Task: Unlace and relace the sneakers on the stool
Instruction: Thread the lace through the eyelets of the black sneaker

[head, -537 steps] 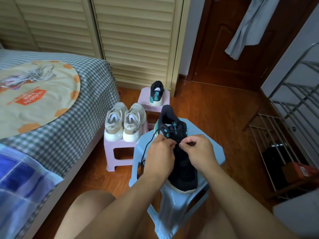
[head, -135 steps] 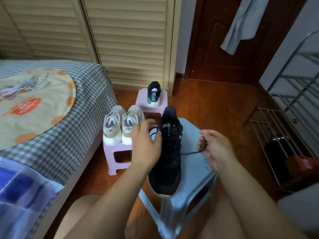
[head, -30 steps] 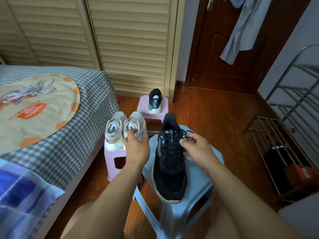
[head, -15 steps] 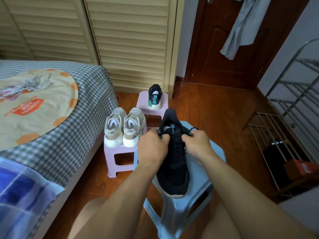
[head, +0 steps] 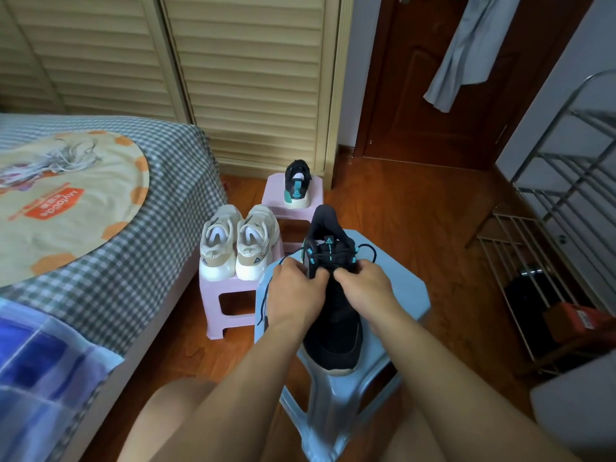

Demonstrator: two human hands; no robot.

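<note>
Head view, cream sneakers [head: 238,243] on pink stool [head: 221,295], bed [head: 140,208] leftward

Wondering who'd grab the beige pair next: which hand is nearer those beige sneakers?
Left. The left hand sits just right of the beige sneakers; the right hand is farther right.

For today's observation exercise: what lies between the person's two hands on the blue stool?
In the head view, the laced tongue of the black sneaker lies between the left hand and right hand; both pinch its black lace over the blue stool.
</note>
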